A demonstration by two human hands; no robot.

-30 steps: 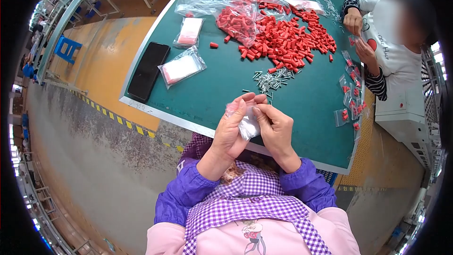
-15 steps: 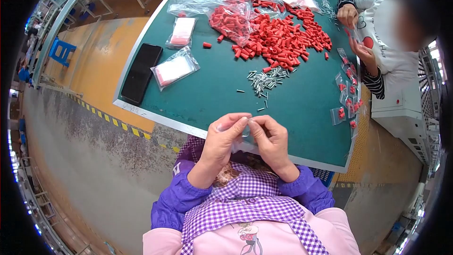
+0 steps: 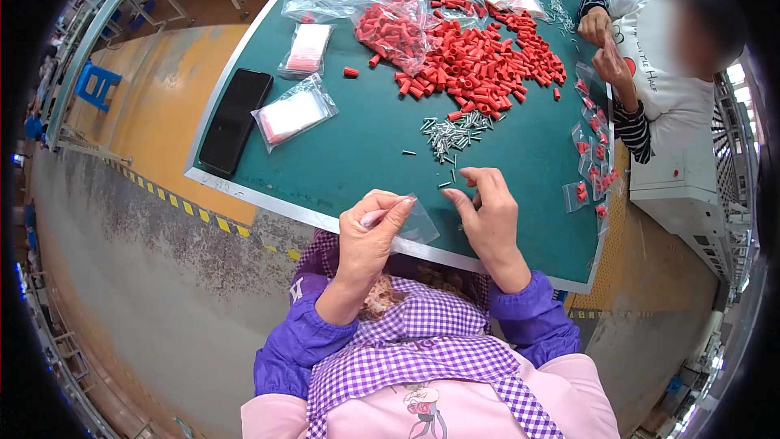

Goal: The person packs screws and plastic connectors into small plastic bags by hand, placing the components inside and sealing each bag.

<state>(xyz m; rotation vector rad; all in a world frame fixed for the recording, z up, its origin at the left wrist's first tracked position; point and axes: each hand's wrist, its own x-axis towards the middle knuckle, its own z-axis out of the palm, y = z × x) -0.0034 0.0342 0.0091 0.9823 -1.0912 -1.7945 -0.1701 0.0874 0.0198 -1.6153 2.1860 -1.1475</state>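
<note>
My left hand (image 3: 367, 232) pinches a small clear zip bag (image 3: 420, 223) at the table's front edge; the bag looks flat. To its right, my right hand (image 3: 493, 215) is off the bag, thumb and fingers apart, with nothing visible between them. Just beyond its fingertips lie a few loose screws (image 3: 444, 184). Behind them is a heap of silver screws (image 3: 452, 135). A large pile of red plastic caps (image 3: 479, 65) spreads farther back, part of it under a clear plastic bag (image 3: 396, 32).
On the left lie a black phone (image 3: 236, 120) and packs of small bags (image 3: 294, 110). Filled small bags (image 3: 576, 195) line the green table's (image 3: 357, 134) right edge. A co-worker (image 3: 650, 73) stands there, hands together. More screws (image 3: 556, 10) lie at the back right.
My right hand has let go of the bag and moved right and forward, fingers spreading. My left hand keeps the bag, now more visible. The co-worker's hands have come together.
</note>
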